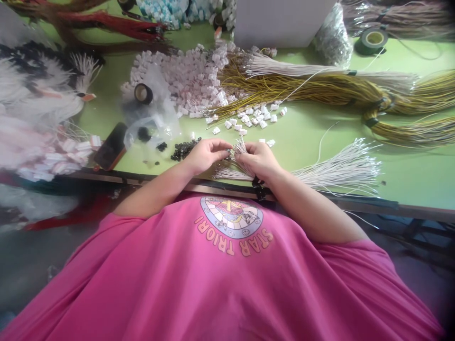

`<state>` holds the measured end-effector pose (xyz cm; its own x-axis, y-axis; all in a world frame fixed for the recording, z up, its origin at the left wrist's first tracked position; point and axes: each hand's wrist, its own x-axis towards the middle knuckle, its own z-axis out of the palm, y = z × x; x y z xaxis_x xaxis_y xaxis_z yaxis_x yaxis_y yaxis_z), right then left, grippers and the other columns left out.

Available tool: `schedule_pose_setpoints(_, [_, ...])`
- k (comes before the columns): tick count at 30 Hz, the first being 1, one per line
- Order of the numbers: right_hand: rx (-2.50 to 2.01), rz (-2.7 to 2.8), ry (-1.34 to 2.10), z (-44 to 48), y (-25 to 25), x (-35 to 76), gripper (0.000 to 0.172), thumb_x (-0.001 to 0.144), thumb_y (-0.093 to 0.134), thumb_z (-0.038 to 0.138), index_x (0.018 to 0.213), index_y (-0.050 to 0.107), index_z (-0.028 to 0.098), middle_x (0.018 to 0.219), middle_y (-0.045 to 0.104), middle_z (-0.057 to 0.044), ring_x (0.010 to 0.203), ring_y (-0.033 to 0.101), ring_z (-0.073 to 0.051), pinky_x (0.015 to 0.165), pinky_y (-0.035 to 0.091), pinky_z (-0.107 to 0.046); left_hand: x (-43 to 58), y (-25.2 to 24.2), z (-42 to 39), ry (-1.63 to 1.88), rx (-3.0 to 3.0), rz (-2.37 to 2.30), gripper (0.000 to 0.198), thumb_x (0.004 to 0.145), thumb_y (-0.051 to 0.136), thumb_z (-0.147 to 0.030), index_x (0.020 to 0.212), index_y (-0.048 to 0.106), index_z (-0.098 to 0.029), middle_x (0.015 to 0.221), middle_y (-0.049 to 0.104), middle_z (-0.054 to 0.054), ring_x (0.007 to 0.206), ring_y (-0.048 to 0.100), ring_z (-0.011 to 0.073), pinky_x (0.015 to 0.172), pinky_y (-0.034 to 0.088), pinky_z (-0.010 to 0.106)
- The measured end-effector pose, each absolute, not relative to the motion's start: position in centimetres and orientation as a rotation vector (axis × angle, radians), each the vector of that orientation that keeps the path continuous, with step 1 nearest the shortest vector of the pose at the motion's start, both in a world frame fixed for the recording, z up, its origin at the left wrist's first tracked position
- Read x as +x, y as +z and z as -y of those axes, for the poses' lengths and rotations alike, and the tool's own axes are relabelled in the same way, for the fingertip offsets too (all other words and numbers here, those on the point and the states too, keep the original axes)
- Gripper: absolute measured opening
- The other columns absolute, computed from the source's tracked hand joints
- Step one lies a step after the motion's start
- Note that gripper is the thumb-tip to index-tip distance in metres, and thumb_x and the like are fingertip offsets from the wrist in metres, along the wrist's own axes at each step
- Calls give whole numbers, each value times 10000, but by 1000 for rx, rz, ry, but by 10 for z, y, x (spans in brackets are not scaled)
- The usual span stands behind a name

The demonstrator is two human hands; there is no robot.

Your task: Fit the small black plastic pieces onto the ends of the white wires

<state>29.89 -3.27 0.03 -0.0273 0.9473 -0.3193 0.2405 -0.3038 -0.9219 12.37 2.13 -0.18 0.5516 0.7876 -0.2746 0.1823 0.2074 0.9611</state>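
My left hand (pixel 203 156) is closed in a pinch, thumb against forefinger, on a small dark piece at its fingertips; its exact kind is too small to tell. My right hand (pixel 262 161) is closed round the ends of a bundle of white wires (pixel 241 146), whose tips stick up beside the left fingertips. More white wires (pixel 231 174) lie below the hands, and the long wire ends (pixel 341 168) fan out to the right of my right wrist. Beside my left hand is a heap of small black pieces (pixel 182 149). Loose white connectors (pixel 258 116) lie beyond both hands.
A large pile of white connectors (pixel 192 78) covers the table's middle. Yellow-and-black wire bundles (pixel 320 92) stretch to the right. A tape roll (pixel 143 94) sits on a plastic bag (pixel 159 113); a phone-like dark slab (pixel 111 146) lies left. A pale box (pixel 279 21) stands behind.
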Motion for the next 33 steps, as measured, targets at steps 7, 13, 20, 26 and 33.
schedule_pose_setpoints(7, [-1599, 1251, 1391, 33, 1, 299, 126, 656, 561, 252, 649, 571, 127, 535, 421, 32, 506, 370, -68, 481, 286, -228, 125, -6, -18, 561, 1228, -943, 261, 613, 762, -250, 830, 675, -132, 805, 684, 34, 724, 613, 121, 782, 488, 319])
schedule_pose_setpoints(13, [-1630, 1331, 1335, 33, 5, 299, 213, 677, 578, 319, 710, 620, 113, 565, 459, 23, 536, 393, -77, 507, 314, -233, 126, -6, -16, 588, 1258, -970, 239, 618, 760, -250, 816, 689, -136, 808, 694, 35, 759, 625, 138, 818, 488, 337])
schedule_pose_setpoints(20, [-1644, 1401, 1310, 33, 6, 300, 236, 691, 580, 341, 683, 610, 107, 559, 445, 23, 535, 380, -74, 497, 301, -227, 128, -10, -15, 604, 1323, -1019, 200, 629, 739, -222, 805, 700, -137, 799, 699, 38, 753, 634, 145, 803, 500, 331])
schedule_pose_setpoints(26, [-1590, 1428, 1349, 32, 5, 300, 258, 706, 583, 355, 751, 646, 108, 591, 489, 13, 556, 409, -82, 531, 333, -233, 127, -9, -17, 583, 1475, -1036, 220, 638, 734, -253, 822, 720, -131, 835, 700, 57, 779, 638, 163, 791, 497, 317])
schedule_pose_setpoints(33, [-1656, 1484, 1249, 31, 4, 299, 249, 689, 578, 336, 736, 664, 107, 586, 481, 18, 566, 402, -84, 553, 337, -231, 128, -12, -15, 586, 1613, -994, 208, 679, 708, -275, 843, 728, -149, 820, 686, 56, 780, 625, 162, 775, 495, 308])
